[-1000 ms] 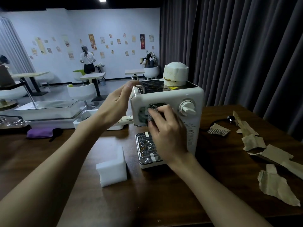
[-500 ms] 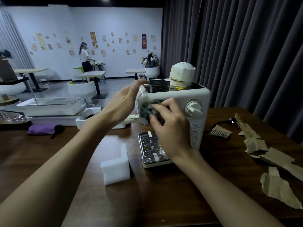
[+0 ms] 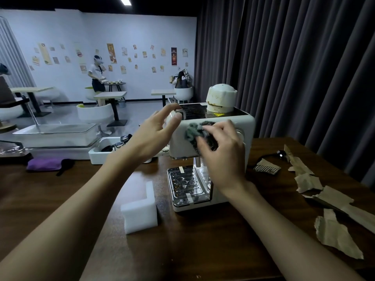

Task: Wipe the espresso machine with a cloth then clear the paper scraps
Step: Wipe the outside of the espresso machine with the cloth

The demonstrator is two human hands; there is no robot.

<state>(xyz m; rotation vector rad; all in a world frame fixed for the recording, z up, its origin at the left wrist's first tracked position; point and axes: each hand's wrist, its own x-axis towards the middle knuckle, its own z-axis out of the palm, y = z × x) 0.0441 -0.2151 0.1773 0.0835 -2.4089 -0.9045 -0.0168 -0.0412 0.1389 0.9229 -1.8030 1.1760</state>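
1. The espresso machine (image 3: 177, 145) stands upright on the dark wooden counter (image 3: 203, 250). Its front panel faces the person, and its drip tray (image 3: 182, 183) juts out toward them at the base.
2. The right hand (image 3: 221, 157) grips a bunched grey cloth (image 3: 192, 132) with its fingers curled round it. It presses the cloth against the upper front panel of the espresso machine (this part is blurred, so the folds are hard to make out).
3. The left hand (image 3: 154, 136) is at the espresso machine's upper left corner, fingers spread apart and relaxed, holding nothing. Whether the thumb tip touches the corner cannot be told.
4. A white domed cap (image 3: 222, 98) sits on top of the espresso machine, toward its right rear.
5. Torn brown paper scraps (image 3: 341, 236) lie flat to the right of the espresso machine, well apart from it. They are strung in a line from the far side of the counter to its near edge, most with their long axes roughly along that line.
6. A small corrugated piece (image 3: 265, 168) lies nearer, also on the espresso machine's right.
7. A white foam block (image 3: 140, 211) stands near the espresso machine's front left.
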